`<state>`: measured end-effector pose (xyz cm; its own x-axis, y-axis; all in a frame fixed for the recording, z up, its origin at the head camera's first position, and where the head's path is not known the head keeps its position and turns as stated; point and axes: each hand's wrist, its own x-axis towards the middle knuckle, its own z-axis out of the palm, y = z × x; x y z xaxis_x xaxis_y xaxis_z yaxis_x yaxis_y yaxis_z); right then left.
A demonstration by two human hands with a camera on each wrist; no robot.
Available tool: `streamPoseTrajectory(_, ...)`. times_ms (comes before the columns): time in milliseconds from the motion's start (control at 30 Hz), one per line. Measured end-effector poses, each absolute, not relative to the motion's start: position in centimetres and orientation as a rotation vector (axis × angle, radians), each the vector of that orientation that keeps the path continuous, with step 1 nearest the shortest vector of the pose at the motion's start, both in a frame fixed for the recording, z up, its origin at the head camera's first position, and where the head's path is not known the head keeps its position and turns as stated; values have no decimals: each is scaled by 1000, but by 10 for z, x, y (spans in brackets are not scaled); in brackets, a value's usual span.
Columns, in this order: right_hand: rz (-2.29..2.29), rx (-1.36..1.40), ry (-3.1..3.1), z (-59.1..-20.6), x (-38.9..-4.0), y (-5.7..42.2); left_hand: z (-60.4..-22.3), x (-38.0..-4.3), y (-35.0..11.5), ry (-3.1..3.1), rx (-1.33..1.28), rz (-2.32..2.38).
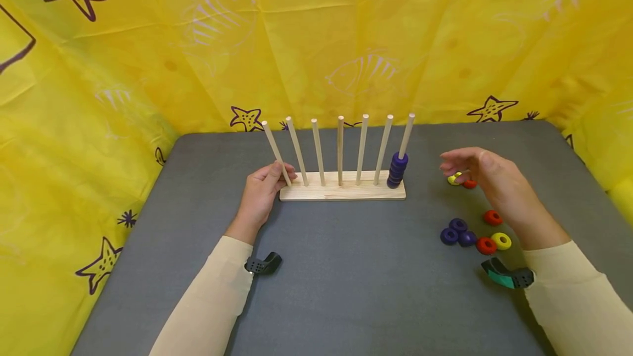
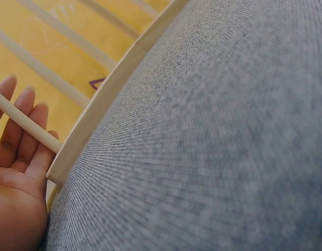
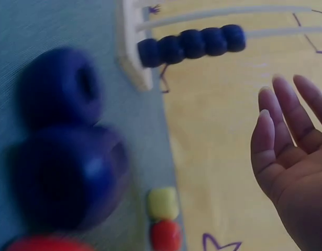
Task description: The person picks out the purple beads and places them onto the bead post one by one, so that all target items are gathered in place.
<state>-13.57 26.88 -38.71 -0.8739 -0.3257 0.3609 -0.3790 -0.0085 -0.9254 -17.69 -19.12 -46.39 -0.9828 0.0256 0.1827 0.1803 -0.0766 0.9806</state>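
Rack (image 1: 341, 195) stood upright toward the rear of the grey table (image 1: 346, 290), seven pegs in a row. Five blue beads (image 1: 398, 170) were stacked at the foot of the rightmost peg (image 1: 407, 136); the other six pegs were bare.

Left hand (image 1: 261, 187) was at the rack's left end, pinching the leftmost peg (image 1: 274, 147) low down: thumb on the near side, fingers behind. How firm the grip was, could not tell.

Right hand (image 1: 497, 177) was raised to the right of the rack, well apart from it, fingers slightly bent and parted, nothing in the grasp.

Loose beads lay right of the rack. Rear pair, partly hidden by the right hand in the head view: one yellow (image 1: 452, 180), one red (image 1: 470, 184), side by side. Nearer: three blue (image 1: 467, 239) clustered together, a red (image 1: 482, 248) just beside them, a yellow (image 1: 497, 245) next to that red, and another red (image 1: 489, 220) a little behind.

Yellow cloth (image 1: 296, 43) with starfish and fish drawings hung behind. Cream sleeves (image 1: 207, 295), dark band at each wrist.
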Motion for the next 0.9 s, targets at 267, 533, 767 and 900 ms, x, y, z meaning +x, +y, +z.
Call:
streamPoseTrajectory(267, 1943, 813, -2320, -405, -126, 291, -463, -176, -191, -2061, -236, -2209)
streamPoseTrajectory(533, 1874, 754, -2381, -420, -119, 304, -463, -175, -190, -2065, -230, -2210)
streamPoseTrajectory(767, 1885, 725, -2396, -430, -118, 308, -464, -176, -191, -2063, -229, -2210)
streamPoseTrajectory(900, 1753, 620, -2561, -433, -114, 309, -463, -176, -192, -2067, -235, -2217)
